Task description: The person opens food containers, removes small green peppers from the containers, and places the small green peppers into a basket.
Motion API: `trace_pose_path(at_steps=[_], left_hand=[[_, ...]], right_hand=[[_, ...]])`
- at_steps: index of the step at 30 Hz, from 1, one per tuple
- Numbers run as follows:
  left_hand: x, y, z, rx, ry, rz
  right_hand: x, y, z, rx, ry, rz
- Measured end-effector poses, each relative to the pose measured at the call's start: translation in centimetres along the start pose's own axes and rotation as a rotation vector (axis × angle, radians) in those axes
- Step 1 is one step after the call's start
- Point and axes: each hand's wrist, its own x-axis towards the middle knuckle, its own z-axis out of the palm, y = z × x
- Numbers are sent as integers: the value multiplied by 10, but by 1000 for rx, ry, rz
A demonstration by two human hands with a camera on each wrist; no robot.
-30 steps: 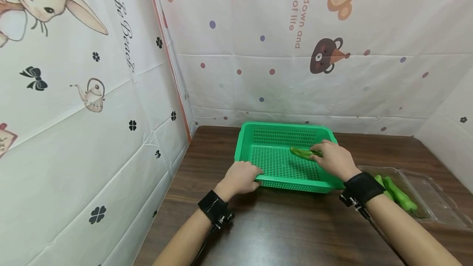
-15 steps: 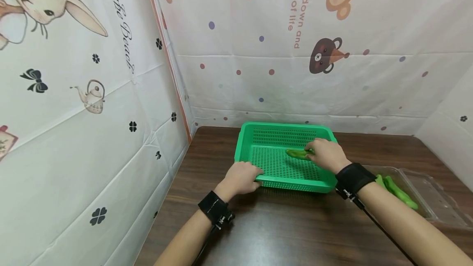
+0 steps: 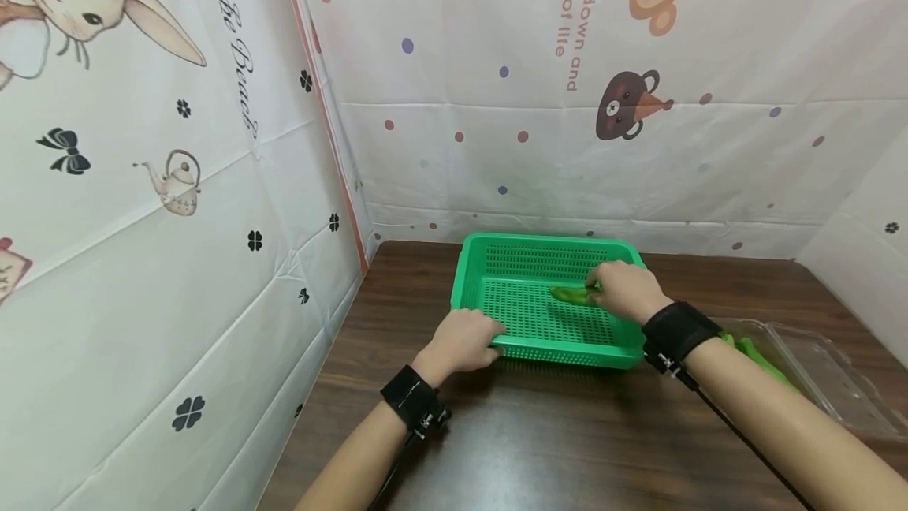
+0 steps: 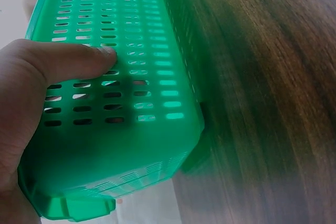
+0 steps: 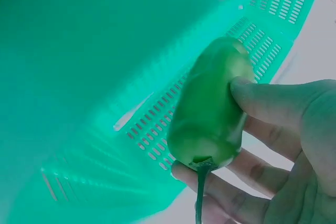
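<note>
From the head we're looking forward and down over the green basket [image 3: 546, 306]; both wrist cams are sitting very close, sharing that basket's perforated walls.

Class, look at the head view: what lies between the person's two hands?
Between the left hand on the green basket's near rim and the right hand holding a green pepper, only the basket's perforated floor lies; the head view shows it.

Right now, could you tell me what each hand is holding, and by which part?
The right hand pinches a green pepper near its stem end; the left hand grips the green basket by its near rim.
</note>
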Motion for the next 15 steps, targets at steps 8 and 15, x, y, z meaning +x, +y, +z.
trace_pose_path(at_steps=[8, 15], left_hand=[[0, -1, -1, 0, -19, 0], [1, 1, -2, 9, -15, 5]], right_hand=[[7, -1, -5, 9, -23, -11], [14, 2, -3, 2, -62, -30]])
